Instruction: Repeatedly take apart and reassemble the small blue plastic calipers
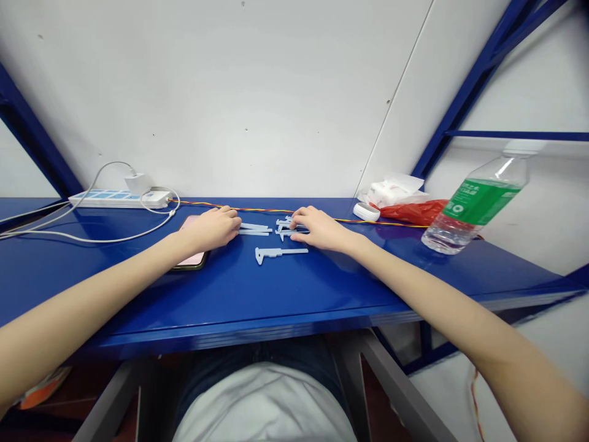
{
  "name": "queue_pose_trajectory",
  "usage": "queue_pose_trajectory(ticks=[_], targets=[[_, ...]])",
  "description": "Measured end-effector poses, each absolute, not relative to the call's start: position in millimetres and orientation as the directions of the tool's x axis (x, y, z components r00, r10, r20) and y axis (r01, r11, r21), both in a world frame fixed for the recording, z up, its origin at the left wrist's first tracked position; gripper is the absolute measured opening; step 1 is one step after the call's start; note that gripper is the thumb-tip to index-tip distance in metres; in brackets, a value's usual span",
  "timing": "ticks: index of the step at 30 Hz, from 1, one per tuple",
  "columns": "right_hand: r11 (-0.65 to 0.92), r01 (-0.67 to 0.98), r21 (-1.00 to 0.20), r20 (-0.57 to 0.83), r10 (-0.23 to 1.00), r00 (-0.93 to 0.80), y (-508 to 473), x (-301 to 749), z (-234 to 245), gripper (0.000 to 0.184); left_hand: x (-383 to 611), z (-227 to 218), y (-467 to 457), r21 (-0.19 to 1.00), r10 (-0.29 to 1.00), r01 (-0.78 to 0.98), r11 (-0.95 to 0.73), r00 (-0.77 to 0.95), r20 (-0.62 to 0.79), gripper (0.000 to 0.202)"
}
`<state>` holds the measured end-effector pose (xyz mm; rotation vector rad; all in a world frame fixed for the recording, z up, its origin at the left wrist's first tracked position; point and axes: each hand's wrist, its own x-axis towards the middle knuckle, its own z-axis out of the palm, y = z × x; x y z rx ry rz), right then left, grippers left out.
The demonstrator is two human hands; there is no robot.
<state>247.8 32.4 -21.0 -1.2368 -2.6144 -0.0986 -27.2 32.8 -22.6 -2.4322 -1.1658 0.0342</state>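
My left hand [210,228] lies unclenched, fingers loose at the ends of two pale plastic strips [254,229]. My right hand [319,228] covers a plastic caliper [286,229]; I cannot tell if it grips. A second caliper [276,253] lies apart on the blue bench [230,307], flat and easily reached.

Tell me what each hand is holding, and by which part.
Cannot be told for certain: the left hand lies against pale blue plastic strips, and the right hand covers part of a plastic vernier caliper.
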Motion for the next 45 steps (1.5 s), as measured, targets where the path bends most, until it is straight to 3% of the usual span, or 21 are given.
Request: queue_pose_trajectory(ticks=[5,10,16,22,34,45], targets=[[0.615,0.786,-0.069,0.210,0.779,-0.591,37.4,250.3,-21.1,0.014,-26.8,-19.3,33.1,-0.413,0.730,0.713,-0.567,0.667,0.148,0.026],[0.679,0.729,-0.085,0.198,0.728,-0.656,35.5,250.3,-18.1,0.014,-27.6,-15.5,30.4,-0.450,0.719,0.692,-0.565,0.680,0.143,0.023],[0.726,0.675,-0.134,0.266,0.682,-0.681,34.2,249.8,-15.6,0.008,-33.5,-11.6,27.5,-0.493,0.639,0.660,-0.567,0.730,0.242,0.024],[0.766,0.641,-0.038,0.405,0.599,-0.691,34.0,247.6,-14.7,0.008,-32.7,-10.4,21.9,-0.490,0.554,0.623,-0.610,0.777,0.299,0.019],[0.860,0.495,0.122,0.548,0.357,-0.756,26.9,232.0,-23.6,0.008,-15.1,-9.3,5.7,-0.606,0.422,0.544,-0.580,0.837,0.347,0.018],[0.795,0.570,0.206,0.528,0.400,-0.749,19.6,226.9,-24.5,0.013,-4.5,-8.2,-5.7,-0.540,0.530,0.635,-0.553,0.768,0.360,0.023]])
